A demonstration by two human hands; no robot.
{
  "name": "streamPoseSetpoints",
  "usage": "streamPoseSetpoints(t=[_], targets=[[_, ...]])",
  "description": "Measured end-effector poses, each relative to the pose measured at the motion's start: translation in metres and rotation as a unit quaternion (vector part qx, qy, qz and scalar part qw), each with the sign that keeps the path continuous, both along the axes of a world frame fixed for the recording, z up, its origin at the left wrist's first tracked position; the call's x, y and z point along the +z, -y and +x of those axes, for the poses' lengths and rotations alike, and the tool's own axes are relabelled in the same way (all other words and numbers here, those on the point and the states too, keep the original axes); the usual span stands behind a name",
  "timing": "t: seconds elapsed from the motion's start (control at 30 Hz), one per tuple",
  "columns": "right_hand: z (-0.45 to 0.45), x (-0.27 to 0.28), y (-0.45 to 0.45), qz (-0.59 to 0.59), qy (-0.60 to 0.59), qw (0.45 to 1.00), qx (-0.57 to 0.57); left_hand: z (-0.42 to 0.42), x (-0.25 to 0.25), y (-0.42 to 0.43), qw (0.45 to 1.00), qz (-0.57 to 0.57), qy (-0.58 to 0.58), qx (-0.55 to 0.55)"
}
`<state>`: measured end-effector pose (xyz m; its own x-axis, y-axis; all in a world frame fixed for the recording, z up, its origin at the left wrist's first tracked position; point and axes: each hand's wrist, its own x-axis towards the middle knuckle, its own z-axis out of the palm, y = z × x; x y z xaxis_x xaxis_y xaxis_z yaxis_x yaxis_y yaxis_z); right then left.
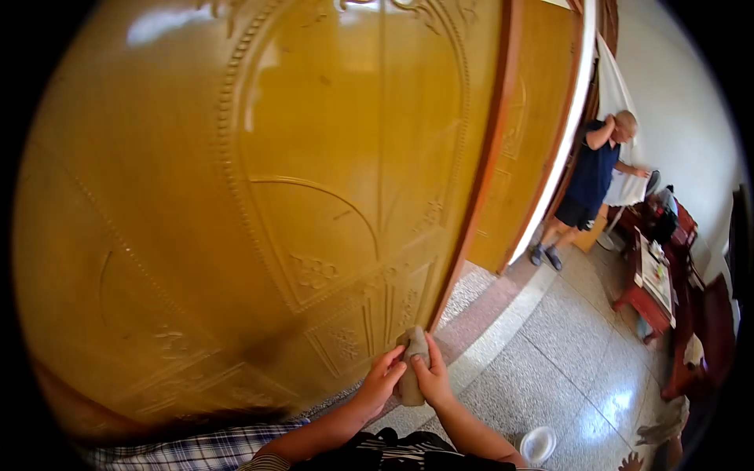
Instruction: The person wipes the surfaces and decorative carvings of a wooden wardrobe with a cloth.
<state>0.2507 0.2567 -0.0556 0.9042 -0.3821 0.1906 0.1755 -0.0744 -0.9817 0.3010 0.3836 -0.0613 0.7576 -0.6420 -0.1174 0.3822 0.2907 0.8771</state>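
A greyish cloth (411, 388) is gripped, bunched, between the left hand (382, 380) and the right hand (431, 377), with the carved door (314, 149) beyond both; folding or wringing is judged in progress, a firm 2-handed hold being called for next.

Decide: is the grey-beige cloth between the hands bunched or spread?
Bunched: the grey-beige cloth forms a narrow bundle between the left hand and right hand, with no flat sheet showing.
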Motion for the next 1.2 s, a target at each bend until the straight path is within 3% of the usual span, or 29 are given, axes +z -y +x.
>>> streamPoseSetpoints(t=[0.07,0.1,0.17,0.23,0.27,0.3,0.4,0.47,0.53,0.67,0.73,0.8,0.9,0.93,1.0,1.1,1.2], targets=[[0.029,0.009,-0.007,-0.066,0.057,0.993,-0.083,0.011,0.003,-0.03,0.986,0.086,0.121,0.08],[0.043,0.028,-0.008,0.006,0.082,0.994,-0.069,0.015,0.01,-0.043,0.985,0.084,0.127,0.085],[0.074,0.072,0.002,-0.094,0.145,0.981,-0.091,0.022,0.023,-0.07,0.975,0.086,0.117,0.17],[0.101,0.136,0.01,-0.222,0.23,0.938,-0.131,0.029,0.022,-0.094,0.975,0.076,0.098,0.186],[0.116,0.169,0.013,-0.225,0.29,0.922,-0.12,0.032,0.022,-0.104,0.975,0.066,0.075,0.199],[0.137,0.196,0.019,-0.214,0.366,0.9,-0.102,0.033,0.027,-0.111,0.974,0.068,0.075,0.203],[0.181,0.305,0.01,-0.352,0.505,0.753,-0.234,0.031,0.037,-0.125,0.963,0.046,0.097,0.245],[0.209,0.365,0.0,-0.411,0.528,0.684,-0.291,0.031,0.037,-0.136,0.944,0.049,0.143,0.292],[0.235,0.409,-0.017,-0.457,0.476,0.672,-0.337,0.026,0.046,-0.143,0.934,0.043,0.138,0.326],[0.275,0.42,-0.05,-0.434,0.452,0.709,-0.324,0.026,0.042,-0.156,0.901,0.058,0.171,0.395],[0.269,0.407,-0.062,-0.466,0.475,0.702,-0.256,0.03,0.041,-0.154,0.891,0.062,0.183,0.411],[0.267,0.371,-0.073,-0.552,0.484,0.647,-0.206,0.041,0.039,-0.147,0.883,0.06,0.201,0.42],[0.257,0.309,-0.08,-0.643,0.49,0.589,-0.02,0.062,0.046,-0.128,0.883,0.074,0.242,0.394],[0.263,0.3,-0.067,-0.644,0.487,0.59,-0.029,0.064,0.056,-0.12,0.884,0.075,0.259,0.383],[0.265,0.296,-0.049,-0.687,0.529,0.494,0.062,0.069,0.078,-0.106,0.884,0.081,0.28,0.366],[0.264,0.321,0.012,-0.717,0.451,0.531,0.003,0.077,0.109,-0.089,0.849,0.126,0.363,0.362],[0.271,0.33,0.064,-0.635,0.448,0.612,-0.147,0.079,0.126,-0.087,0.816,0.155,0.41,0.376]])
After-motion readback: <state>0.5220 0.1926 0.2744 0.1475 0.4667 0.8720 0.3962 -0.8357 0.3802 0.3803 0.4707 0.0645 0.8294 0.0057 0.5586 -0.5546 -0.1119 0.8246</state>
